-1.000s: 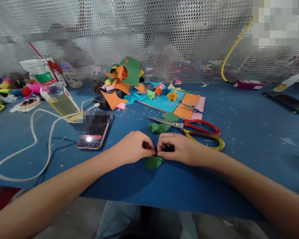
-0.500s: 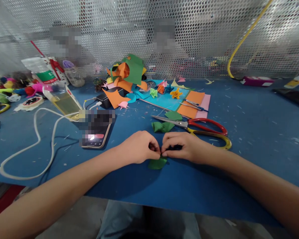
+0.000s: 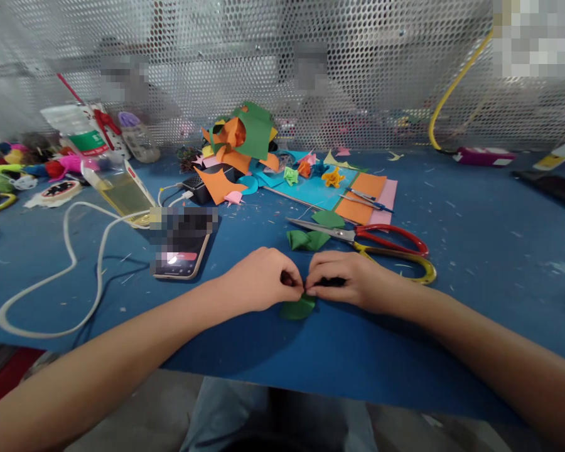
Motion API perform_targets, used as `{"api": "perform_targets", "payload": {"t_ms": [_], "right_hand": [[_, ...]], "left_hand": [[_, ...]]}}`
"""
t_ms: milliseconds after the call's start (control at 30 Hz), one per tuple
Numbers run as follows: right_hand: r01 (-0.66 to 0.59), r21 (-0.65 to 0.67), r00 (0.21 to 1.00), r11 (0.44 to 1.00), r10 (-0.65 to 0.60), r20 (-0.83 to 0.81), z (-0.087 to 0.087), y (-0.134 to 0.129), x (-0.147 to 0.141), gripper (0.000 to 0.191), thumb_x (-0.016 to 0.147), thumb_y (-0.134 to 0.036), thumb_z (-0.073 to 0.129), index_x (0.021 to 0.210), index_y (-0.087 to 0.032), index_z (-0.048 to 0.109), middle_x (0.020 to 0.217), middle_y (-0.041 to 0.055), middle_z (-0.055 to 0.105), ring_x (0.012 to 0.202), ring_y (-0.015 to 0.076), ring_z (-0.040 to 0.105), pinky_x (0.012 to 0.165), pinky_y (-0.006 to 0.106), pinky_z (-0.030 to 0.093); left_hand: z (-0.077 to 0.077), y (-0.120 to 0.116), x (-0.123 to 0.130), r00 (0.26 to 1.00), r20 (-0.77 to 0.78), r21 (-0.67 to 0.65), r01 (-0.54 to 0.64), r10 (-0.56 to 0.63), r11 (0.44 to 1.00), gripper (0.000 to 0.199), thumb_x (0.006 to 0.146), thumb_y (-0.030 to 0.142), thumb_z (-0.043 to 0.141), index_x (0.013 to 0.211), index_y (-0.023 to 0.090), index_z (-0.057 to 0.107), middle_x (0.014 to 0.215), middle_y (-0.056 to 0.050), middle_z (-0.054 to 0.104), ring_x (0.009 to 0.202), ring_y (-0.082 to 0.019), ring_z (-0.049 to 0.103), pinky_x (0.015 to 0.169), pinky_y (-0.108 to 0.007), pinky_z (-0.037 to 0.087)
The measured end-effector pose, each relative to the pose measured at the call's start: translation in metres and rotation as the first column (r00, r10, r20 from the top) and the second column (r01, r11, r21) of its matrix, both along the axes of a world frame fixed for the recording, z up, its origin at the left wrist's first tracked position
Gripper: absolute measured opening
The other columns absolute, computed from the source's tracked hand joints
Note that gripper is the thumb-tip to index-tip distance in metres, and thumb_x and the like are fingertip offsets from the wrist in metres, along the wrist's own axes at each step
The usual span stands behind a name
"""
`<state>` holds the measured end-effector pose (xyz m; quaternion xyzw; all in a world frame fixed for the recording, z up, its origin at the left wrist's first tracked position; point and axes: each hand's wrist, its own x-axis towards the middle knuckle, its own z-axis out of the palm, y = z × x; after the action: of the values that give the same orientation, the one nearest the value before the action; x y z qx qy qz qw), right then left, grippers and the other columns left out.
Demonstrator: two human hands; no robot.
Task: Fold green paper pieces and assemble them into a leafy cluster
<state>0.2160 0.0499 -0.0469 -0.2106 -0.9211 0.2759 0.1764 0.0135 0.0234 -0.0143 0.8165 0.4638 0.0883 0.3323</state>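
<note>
Thumb and fingers of my left hand [image 3: 267, 280] are pinched on the upper edge of a green paper piece [image 3: 299, 306] near the table's front. My right hand [image 3: 351, 279] pinches the same piece from the right, its fingertips almost touching the left ones. The lower part of the paper shows beneath the fingertips; its top is hidden. Just above the hands lie a folded green paper [image 3: 307, 239] and a flat green leaf shape [image 3: 328, 218]. Scissors [image 3: 346, 235] with red and yellow handles lie partly open behind my right hand.
A phone [image 3: 181, 248] and white cable [image 3: 101, 251] lie to the left. Behind are a heap of paper scraps [image 3: 245, 135], small folded flowers [image 3: 332, 177], orange sheets [image 3: 363, 196] and a compass. Perforated metal [image 3: 381, 75] borders the blue table [image 3: 489, 251].
</note>
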Motion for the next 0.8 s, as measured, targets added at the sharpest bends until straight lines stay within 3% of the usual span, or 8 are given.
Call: {"api": "perform_targets", "payload": {"t_ms": [233,533,667,800], "right_hand": [[0.042,-0.029,0.998,0.999,-0.041,0.045,0.0044,-0.0019,-0.0030,0.013,0.084,-0.026,0.055,0.081,-0.017,0.063,0.078,0.0027,0.060,0.069,0.0106,0.056,0.063,0.020,0.042],[0.096,-0.041,0.992,0.995,-0.093,0.086,0.0082,-0.0044,-0.0053,0.012,0.082,-0.025,0.057,0.080,-0.016,0.064,0.075,0.0021,0.060,0.065,0.0105,0.053,0.059,0.020,0.040],[0.078,-0.031,0.996,0.996,-0.076,0.056,0.0056,-0.0030,-0.0036,0.014,0.083,-0.025,0.056,0.084,-0.015,0.065,0.079,0.0034,0.061,0.071,0.0113,0.056,0.064,0.020,0.042],[0.022,0.063,1.000,0.998,-0.023,0.016,0.0008,-0.0017,0.0008,0.020,0.086,-0.029,0.054,0.094,-0.017,0.068,0.089,0.0060,0.061,0.078,0.0125,0.058,0.071,0.022,0.043]], "left_hand": [[0.0078,-0.0071,-0.0024,0.998,-0.050,0.039,0.046,-0.044,0.998,0.023,0.076,0.029,0.055,0.081,0.018,0.074,0.066,-0.002,0.064,0.058,-0.011,0.052,0.054,-0.023,0.034],[0.0040,-0.0060,-0.0001,0.996,0.015,-0.094,-0.086,0.088,0.992,0.021,0.070,0.029,0.061,0.082,0.016,0.072,0.066,-0.001,0.065,0.056,-0.010,0.051,0.051,-0.021,0.035],[0.0049,-0.0067,0.0009,0.995,0.018,-0.100,-0.100,0.103,0.990,0.020,0.070,0.027,0.061,0.081,0.016,0.072,0.066,-0.001,0.065,0.056,-0.010,0.051,0.051,-0.021,0.036],[0.0059,-0.0078,0.0008,0.997,-0.003,-0.060,-0.078,0.078,0.995,0.021,0.071,0.028,0.060,0.082,0.017,0.073,0.069,-0.002,0.067,0.058,-0.012,0.053,0.053,-0.022,0.037]]}}
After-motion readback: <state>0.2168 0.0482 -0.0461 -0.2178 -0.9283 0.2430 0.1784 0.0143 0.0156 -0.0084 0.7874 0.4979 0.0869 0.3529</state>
